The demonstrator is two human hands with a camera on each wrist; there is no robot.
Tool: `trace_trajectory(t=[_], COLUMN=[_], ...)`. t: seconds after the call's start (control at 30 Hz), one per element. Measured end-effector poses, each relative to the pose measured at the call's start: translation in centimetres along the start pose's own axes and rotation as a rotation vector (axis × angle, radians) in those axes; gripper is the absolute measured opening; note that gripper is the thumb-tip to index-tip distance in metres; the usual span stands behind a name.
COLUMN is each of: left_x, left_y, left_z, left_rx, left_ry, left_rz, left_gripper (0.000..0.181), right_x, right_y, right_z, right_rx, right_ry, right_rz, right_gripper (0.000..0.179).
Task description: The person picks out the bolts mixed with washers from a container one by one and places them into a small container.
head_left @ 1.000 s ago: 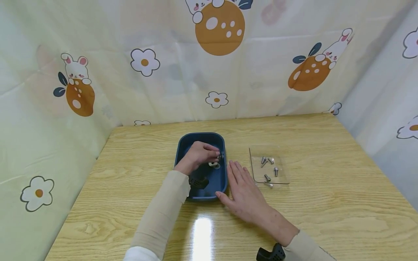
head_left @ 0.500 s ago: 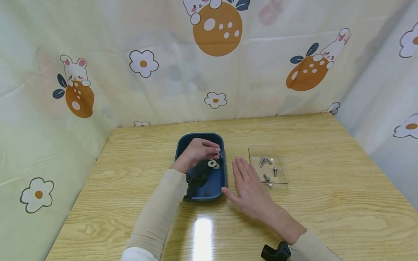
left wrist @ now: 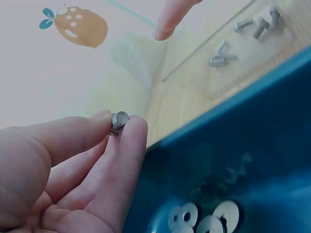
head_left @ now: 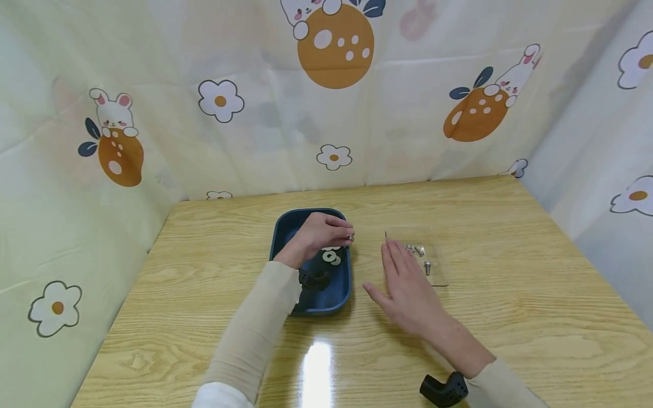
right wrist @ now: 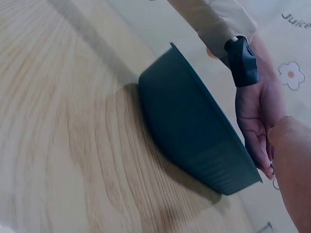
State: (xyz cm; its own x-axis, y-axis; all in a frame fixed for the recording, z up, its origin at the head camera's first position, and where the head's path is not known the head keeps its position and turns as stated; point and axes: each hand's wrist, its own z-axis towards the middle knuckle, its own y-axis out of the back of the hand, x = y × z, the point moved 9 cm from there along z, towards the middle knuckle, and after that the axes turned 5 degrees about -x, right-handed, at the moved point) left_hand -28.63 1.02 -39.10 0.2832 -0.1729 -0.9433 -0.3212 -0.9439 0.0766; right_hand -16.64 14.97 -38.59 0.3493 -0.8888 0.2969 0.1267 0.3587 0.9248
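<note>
My left hand [head_left: 318, 232] is over the right rim of a dark blue box [head_left: 326, 312], pinching a small metal bolt [left wrist: 119, 120] between thumb and fingertips. Its round end faces the camera in the left wrist view; the rest is hidden by the fingers. Inside the box lie several flat washers [left wrist: 226, 216]. My right hand [head_left: 408, 289] is to the right of the box, palm down with fingers straight. Its fingers overlap the left part of a clear plastic plate [head_left: 439, 276] bearing several bolts [head_left: 427, 267], some hidden behind the hand.
The box and plate share a wood-grain table [head_left: 510, 283]. A patterned curtain [head_left: 265, 130] hangs behind the table and along both sides. In the right wrist view the box's outer wall [right wrist: 189, 126] stands beside the left forearm.
My left hand has risen from inside the box and moved right to its rim with the bolt. My right hand has shifted right, away from the box, to the plate's left edge.
</note>
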Motion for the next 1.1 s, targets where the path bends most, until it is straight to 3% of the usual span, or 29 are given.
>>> trace_trajectory(t=[0.57,1.1], left_x=[-0.7,-1.3], left_y=[-4.2,-8.4], left_z=[0.9,1.2], left_rx=[0.041,0.113], left_ry=[-0.007,-0.008], left_rz=[-0.023,0.036], left_gripper=[0.027,0.024], right_x=[-4.4,-7.2], right_y=[1.6,2.2], right_z=[-1.3,-2.6], right_rx=[-0.026,-0.045], right_ry=[-0.099,-0.167], right_rz=[0.033,0.030], right_gripper=[0.084,0.087])
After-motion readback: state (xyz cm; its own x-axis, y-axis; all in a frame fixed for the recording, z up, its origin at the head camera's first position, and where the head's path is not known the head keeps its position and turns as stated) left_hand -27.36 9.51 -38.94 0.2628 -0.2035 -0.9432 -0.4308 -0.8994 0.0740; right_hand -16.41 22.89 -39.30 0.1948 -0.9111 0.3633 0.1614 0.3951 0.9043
